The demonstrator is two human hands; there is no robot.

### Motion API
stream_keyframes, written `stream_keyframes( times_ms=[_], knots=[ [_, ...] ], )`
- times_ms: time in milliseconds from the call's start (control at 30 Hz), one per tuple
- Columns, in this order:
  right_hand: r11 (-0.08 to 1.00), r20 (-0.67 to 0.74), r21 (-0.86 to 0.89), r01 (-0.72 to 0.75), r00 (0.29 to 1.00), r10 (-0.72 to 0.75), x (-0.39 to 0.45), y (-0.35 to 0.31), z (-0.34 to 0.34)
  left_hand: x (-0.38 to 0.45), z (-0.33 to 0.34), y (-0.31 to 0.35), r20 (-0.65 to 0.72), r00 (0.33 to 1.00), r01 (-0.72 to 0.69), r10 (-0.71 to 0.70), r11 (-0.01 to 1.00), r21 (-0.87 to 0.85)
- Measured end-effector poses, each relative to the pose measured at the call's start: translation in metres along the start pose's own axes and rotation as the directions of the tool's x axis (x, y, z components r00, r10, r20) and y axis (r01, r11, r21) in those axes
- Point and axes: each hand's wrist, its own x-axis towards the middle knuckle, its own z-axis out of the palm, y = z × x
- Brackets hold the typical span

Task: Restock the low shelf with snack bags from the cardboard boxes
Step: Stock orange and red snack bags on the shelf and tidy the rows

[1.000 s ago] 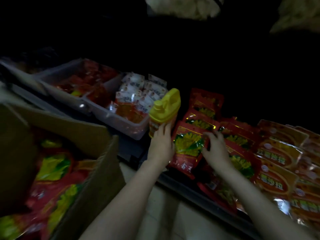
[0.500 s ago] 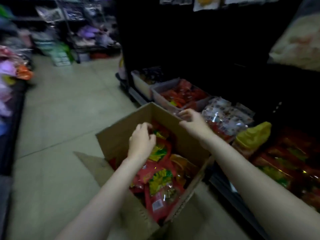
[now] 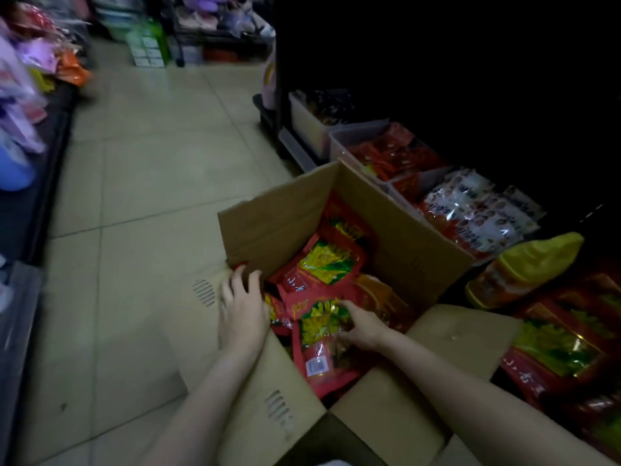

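Cardboard box (image 3: 396,230): stands open on the tiled floor (image 3: 151,183), hard against the low shelf (image 3: 571,348); placed there, I judge, so each bag travels only a short reach.
Box flaps: near flaps folded outward, one (image 3: 460,334) lying toward the shelf edge, which keeps the mouth clear for both hands.
Snack bags in box (image 3: 322,264): red packs with yellow-green print, heaped loosely and overlapping, not stacked; box looks well filled, so restocking is likely far from done.
Right hand (image 3: 359,326): inside the box on the top bag (image 3: 319,334); fingers curled down over its upper edge, apparently taking hold.
Left hand (image 3: 240,307): at the left rim of the box, fingers slightly spread and bent over the edge; probably steadying the carton while the other hand lifts. Whether it touches a bag beneath, cannot tell.
Shelf stock: matching red bags (image 3: 554,351) already lie in a row at far right, the likely destination.
Neighbours: yellow-capped jug (image 3: 524,267) lying beside the box; white-and-red packets (image 3: 477,216) and red packets (image 3: 393,153) in clear bins.
Hidden: shelf back and everything above it lost in darkness; box bottom covered by bags; right thumb tucked out of sight; bag lettering too blurred to read.
Cut off: shelf row runs out of frame at right.
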Motion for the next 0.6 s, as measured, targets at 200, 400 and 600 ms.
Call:
stream_keyframes(
  times_ms=[200, 400, 600],
  knots=[
    [0.974, -0.072, 0.224, -0.041, 0.996, 0.059, 0.014, 0.006, 0.001, 0.010, 0.000, 0.011, 0.033, 0.989, 0.141, -0.145, 0.984, 0.106],
    [0.973, -0.155, 0.161, 0.167, 0.978, -0.142, 0.002, -0.003, -0.009, 0.015, -0.005, 0.002, -0.022, 0.983, 0.169, -0.182, 0.946, -0.278],
    [0.905, -0.633, 0.083, 0.418, 0.723, -0.276, -0.045, -0.026, -0.087, 0.043, -0.069, 0.039, 0.022, 0.995, 0.063, -0.095, 0.455, -0.888]
  ],
)
